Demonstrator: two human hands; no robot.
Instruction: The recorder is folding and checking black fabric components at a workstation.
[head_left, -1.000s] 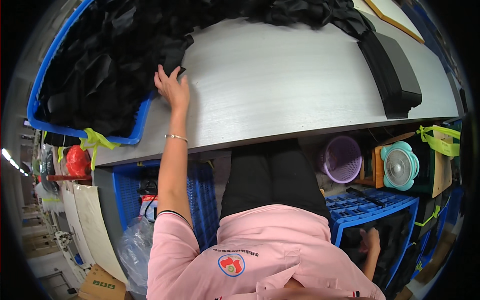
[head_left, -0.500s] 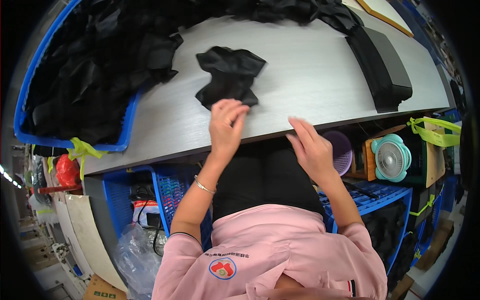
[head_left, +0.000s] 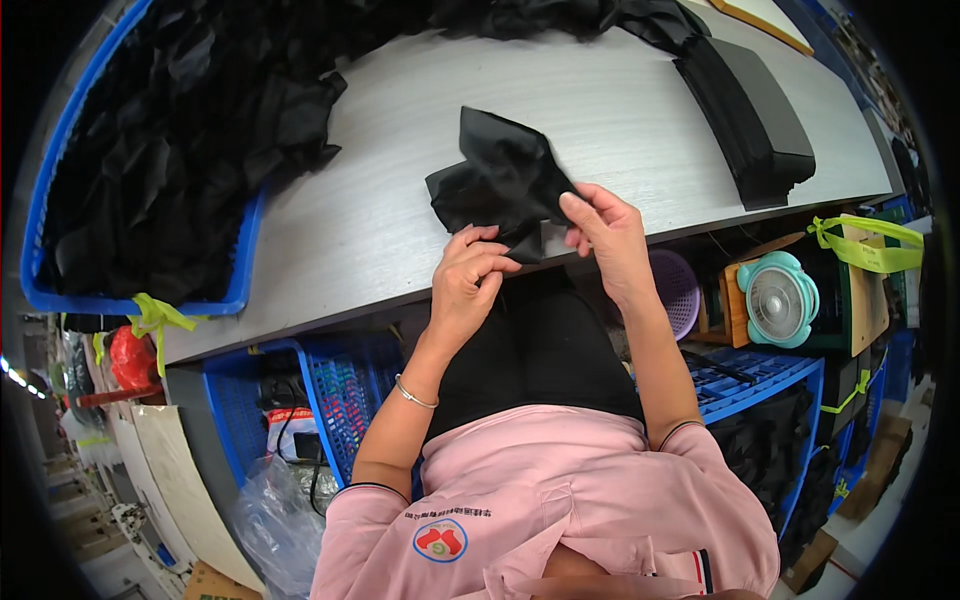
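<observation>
A crumpled piece of black fabric point(head_left: 500, 175) lies on the grey table point(head_left: 380, 130), its near edge lifted over the table's front edge. My left hand point(head_left: 470, 275) pinches that near edge from the left, fingers curled on the cloth. At the cloth's right corner my right hand point(head_left: 605, 230) grips it between thumb and fingertips. Both hands hang just in front of the table's edge, above my lap.
A blue crate point(head_left: 140, 180) heaped with black fabric fills the table's left. A black rectangular case point(head_left: 750, 115) lies at the right. Under the table are blue baskets point(head_left: 330, 390), a purple basket point(head_left: 680, 290), a small teal fan point(head_left: 780, 300) and a plastic bag point(head_left: 270, 520).
My left hand pulled one black piece out of the crate and across the table to the front edge. My right hand came up, and both hands now hold the piece.
</observation>
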